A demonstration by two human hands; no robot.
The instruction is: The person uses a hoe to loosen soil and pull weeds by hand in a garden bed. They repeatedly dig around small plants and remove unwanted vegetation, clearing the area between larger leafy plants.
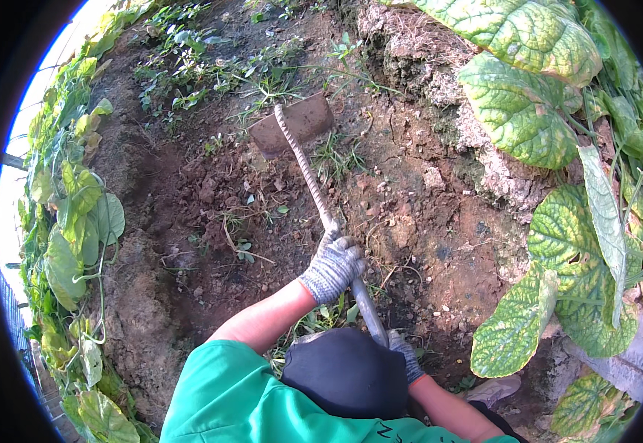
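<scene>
A hoe with a wide metal blade and a long handle lies diagonally before me, its blade at or just above the soil near the weeds. My left hand, in a grey-and-white knit glove, is closed around the middle of the handle, where a ribbed, twisted-looking section meets the smooth grey part. Lower down, my right hand, in the same kind of glove, is at the handle's near end and appears closed on it; a dark cap partly hides it. Loosened reddish soil lies left of the handle.
Green weeds grow beyond the blade. Vines with large leaves line the left bank. Broad yellow-green leaves overhang a crumbly earth ridge on the right. A shoe and a pale slab show at lower right.
</scene>
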